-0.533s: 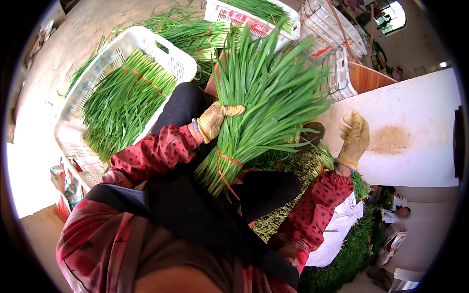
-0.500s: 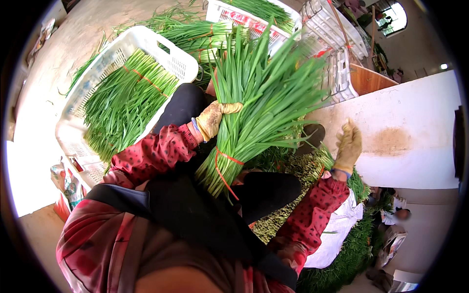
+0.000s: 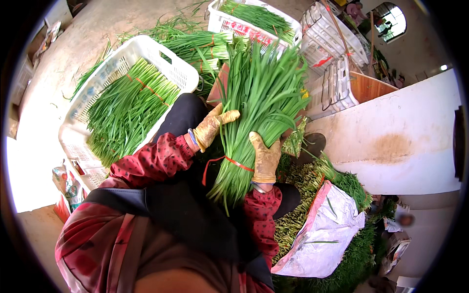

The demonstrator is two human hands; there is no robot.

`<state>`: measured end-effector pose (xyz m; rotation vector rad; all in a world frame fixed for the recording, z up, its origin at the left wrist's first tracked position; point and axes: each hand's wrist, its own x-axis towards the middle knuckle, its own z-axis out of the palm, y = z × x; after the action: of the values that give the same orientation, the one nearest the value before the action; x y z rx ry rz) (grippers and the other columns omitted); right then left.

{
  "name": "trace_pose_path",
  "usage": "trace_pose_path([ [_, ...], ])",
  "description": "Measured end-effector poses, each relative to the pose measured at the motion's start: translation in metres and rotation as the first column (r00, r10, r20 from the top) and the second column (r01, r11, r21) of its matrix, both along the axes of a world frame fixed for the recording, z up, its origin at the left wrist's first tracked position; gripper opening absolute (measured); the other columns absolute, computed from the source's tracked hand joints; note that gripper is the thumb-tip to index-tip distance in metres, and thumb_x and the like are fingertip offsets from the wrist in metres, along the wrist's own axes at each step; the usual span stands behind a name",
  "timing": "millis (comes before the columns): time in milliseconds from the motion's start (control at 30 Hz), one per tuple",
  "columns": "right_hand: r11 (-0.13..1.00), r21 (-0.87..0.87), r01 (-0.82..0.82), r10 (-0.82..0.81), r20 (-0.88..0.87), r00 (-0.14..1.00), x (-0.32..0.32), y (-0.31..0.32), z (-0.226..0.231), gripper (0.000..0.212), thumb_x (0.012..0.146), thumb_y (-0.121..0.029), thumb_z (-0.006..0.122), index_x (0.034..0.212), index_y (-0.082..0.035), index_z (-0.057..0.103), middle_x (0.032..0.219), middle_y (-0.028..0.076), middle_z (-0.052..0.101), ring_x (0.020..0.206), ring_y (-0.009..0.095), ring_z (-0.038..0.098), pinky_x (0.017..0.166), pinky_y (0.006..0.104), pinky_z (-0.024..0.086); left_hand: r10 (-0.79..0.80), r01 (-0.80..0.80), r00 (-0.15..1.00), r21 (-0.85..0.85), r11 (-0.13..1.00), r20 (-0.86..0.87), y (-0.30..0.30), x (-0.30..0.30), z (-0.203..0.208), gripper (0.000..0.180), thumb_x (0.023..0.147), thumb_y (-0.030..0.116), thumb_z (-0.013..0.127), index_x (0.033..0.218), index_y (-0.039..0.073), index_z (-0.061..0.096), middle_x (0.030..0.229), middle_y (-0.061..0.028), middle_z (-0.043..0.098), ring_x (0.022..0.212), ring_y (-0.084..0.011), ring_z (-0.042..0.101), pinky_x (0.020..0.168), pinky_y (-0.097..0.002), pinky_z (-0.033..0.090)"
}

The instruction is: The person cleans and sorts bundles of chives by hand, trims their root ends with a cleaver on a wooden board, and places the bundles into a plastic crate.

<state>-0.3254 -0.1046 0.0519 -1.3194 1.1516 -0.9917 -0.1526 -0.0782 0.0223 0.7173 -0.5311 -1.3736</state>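
Observation:
A large bundle of garlic chives [image 3: 261, 93] stands tilted in front of me, its leaves fanned out away from me. A red tie [image 3: 238, 164] wraps its lower part, one loose end hanging at the left. My left hand [image 3: 213, 128], in a stained yellow glove, grips the bundle's left edge with a finger stretched over the leaves. My right hand [image 3: 265, 157], gloved alike, closes on the right side just above the tie, thumb in front. The fingers behind the leaves are hidden. The cut ends rest near my lap.
A white basket [image 3: 183, 70] with tied chives stands at my left. More bundles [image 3: 195, 44] lie beyond it, near a second white basket [image 3: 217, 22]. At the right are stacked crates [image 3: 334, 36], a white panel [image 3: 391, 132] and a white sack [image 3: 322, 234] over chives.
My right hand has come in from the right onto the bundle. The bundle has turned, so the tie's loose end hangs left instead of right. My left hand has shifted to the left edge.

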Motion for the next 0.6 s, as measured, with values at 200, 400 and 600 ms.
trace_pose_path([
  [200, 0.89, -0.417, -0.184, -0.089, -0.556, 0.827, 0.014, 0.025, 0.018, 0.09, 0.069, -0.022, 0.088, 0.139, 0.005, 0.038, 0.122, 0.019, 0.057, 0.109, 0.028, 0.059, 0.094, 0.0373, 0.046, -0.011, 0.013, 0.995, -0.024, 1.0, 0.102, 0.007, -0.017, 0.012, 0.057, 0.08, 0.013, 0.078, 0.13, 0.001, 0.052, 0.116, -0.007, 0.064, 0.105, -0.0179, 0.06, 0.093, -0.0332, 0.048],
  [400, 0.983, -0.181, 0.031, -0.029, 0.012, 1.0, 0.02, 0.012, -0.006, 0.074, 0.079, -0.008, 0.076, 0.14, 0.005, 0.036, 0.126, 0.014, 0.056, 0.107, 0.023, 0.057, 0.095, 0.0332, 0.046, -0.007, 0.013, 0.978, -0.025, 1.0, 0.209, 0.014, -0.018, 0.006, 0.042, 0.079, 0.001, 0.07, 0.12, 0.001, 0.059, 0.107, -0.0065, 0.067, 0.093, -0.0164, 0.064, 0.085, -0.0318, 0.052],
  [600, 0.963, 0.121, 0.241, -0.269, 0.369, 0.89, -0.006, 0.01, -0.029, 0.036, 0.082, -0.006, 0.064, 0.117, 0.001, 0.06, 0.11, 0.007, 0.063, 0.091, 0.02, 0.061, 0.083, 0.0327, 0.05, -0.03, 0.033, 0.998, 0.062, 0.998, -0.06, 0.016, -0.013, -0.015, 0.046, 0.078, -0.003, 0.069, 0.122, 0.0, 0.058, 0.108, -0.0088, 0.068, 0.092, -0.0216, 0.067, 0.084, -0.0361, 0.055],
])
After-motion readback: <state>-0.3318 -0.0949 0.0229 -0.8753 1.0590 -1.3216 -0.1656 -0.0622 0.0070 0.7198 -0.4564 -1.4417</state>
